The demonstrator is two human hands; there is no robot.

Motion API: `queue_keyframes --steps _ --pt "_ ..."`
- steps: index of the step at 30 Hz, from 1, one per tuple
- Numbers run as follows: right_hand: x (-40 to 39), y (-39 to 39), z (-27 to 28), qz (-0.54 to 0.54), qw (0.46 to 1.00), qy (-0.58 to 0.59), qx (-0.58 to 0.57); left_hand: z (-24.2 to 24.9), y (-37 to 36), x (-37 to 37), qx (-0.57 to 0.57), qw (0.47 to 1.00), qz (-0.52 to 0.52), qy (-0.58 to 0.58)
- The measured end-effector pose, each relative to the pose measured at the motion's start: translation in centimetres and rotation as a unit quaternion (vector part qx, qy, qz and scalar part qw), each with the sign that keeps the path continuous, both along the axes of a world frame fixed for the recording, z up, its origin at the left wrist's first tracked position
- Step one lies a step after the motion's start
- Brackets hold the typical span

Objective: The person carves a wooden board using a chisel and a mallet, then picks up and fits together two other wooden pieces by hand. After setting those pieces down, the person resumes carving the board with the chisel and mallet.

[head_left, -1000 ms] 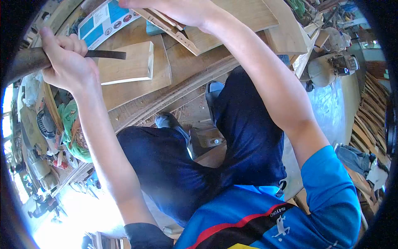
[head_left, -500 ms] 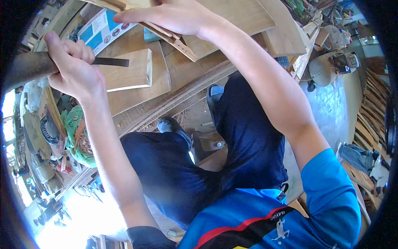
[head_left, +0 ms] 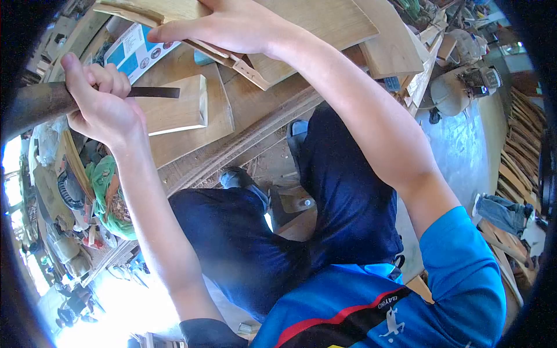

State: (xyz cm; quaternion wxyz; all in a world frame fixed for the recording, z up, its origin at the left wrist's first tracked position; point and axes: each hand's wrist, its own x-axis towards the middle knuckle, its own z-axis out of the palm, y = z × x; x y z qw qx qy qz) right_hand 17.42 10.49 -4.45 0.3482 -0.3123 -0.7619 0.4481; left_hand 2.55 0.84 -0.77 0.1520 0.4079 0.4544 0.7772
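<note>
Fingers of the left hand are clenched around a flat-bladed tool, the thumb pointing up; its thick rounded handle runs out to the left, while its narrow dark blade juts over a rectangular wooden block, and whether the two touch cannot be told; the right hand grasps a notched wooden piece, thumb along its side, the other fingertips being out of sight; this piece slants above the table, one end toward the near edge; the block lies on a thin flat board, close to the near edge at the left; behind it, farther from that edge, is a blue-and-white printed sheet; a small blue object shows partly beneath the notched piece; a wide wooden board lies toward the table's right end, beside another wooden board.
</note>
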Motion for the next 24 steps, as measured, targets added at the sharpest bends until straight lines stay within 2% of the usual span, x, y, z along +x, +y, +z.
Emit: queue_keyframes --steps 3,6,9,12,15,20,24 --pt "0.2 0.0 0.1 0.007 1.000 -0.001 -0.007 0.1 0.1 0.1 0.000 1.000 -0.001 -0.005" --pt "0.6 0.1 0.7 0.043 0.995 -0.049 -0.073 0.2 0.0 0.3 -0.005 1.000 0.002 -0.009" --pt "0.0 -0.3 -0.2 -0.003 0.999 0.041 -0.019 0.2 0.0 0.2 -0.002 1.000 -0.002 -0.011" --pt "0.0 -0.2 -0.2 -0.002 0.998 0.057 -0.014 0.1 0.1 -0.2 0.004 1.000 -0.008 -0.013" --pt "0.5 -0.2 0.2 0.020 0.999 0.022 -0.044 0.2 0.1 0.1 0.000 1.000 0.010 -0.010" --pt "0.4 0.1 0.0 0.001 0.999 -0.031 -0.024 -0.1 0.0 -0.1 0.012 0.999 0.038 -0.015" --pt "0.6 0.0 -0.1 0.000 0.999 -0.035 -0.017 -0.1 -0.2 -0.8 0.028 0.999 0.011 -0.023"
